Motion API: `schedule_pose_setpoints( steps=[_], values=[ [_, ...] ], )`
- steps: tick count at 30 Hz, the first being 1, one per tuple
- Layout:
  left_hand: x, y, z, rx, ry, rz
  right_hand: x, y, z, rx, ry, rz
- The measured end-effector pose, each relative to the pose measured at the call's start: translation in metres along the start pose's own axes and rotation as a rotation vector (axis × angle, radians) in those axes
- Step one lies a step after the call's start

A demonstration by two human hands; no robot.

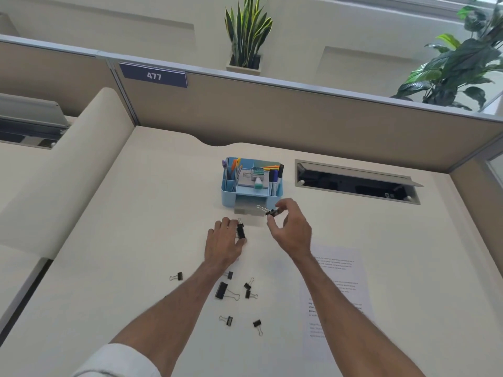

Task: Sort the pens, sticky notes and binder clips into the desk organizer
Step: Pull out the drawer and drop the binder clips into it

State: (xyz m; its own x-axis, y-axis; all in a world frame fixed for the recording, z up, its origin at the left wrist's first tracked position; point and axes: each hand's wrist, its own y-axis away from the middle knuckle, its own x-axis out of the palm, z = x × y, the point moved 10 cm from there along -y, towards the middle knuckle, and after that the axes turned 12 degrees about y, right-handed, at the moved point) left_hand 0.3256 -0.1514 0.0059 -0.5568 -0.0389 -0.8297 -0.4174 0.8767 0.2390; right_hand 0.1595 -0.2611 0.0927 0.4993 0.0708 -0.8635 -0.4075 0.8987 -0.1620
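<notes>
Binder clip [241, 231] partly hidden under left hand [223, 244], apparently gripped.

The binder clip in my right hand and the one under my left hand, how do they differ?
The right-hand clip is pinched in the fingertips of the right hand and held above the desk, by the organizer's clear drawer; the left-hand clip lies at desk level between the fingers of the left hand. The right-hand clip's wire handles point left, the left-hand clip's away. The left-hand clip looks larger. Both are black with silver handles.

Blue desk organizer [251, 198] (pens upright inside), black binder clips [227, 291] scattered nearer
</notes>
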Motion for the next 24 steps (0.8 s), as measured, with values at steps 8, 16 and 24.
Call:
schedule_pose_setpoints(
  steps=[8, 16, 24],
  values=[
    [0.000, -0.006, 0.002, 0.007, -0.011, 0.015, 0.032, -0.027, 0.029, 0.114, 0.148, 0.097],
    [-0.004, -0.009, 0.005, 0.066, -0.045, 0.018, 0.045, -0.035, 0.042, 0.201, 0.244, 0.088],
    [-0.007, -0.004, 0.009, 0.097, -0.024, -0.006, 0.039, -0.024, 0.042, 0.178, 0.170, 0.002]
  ],
)
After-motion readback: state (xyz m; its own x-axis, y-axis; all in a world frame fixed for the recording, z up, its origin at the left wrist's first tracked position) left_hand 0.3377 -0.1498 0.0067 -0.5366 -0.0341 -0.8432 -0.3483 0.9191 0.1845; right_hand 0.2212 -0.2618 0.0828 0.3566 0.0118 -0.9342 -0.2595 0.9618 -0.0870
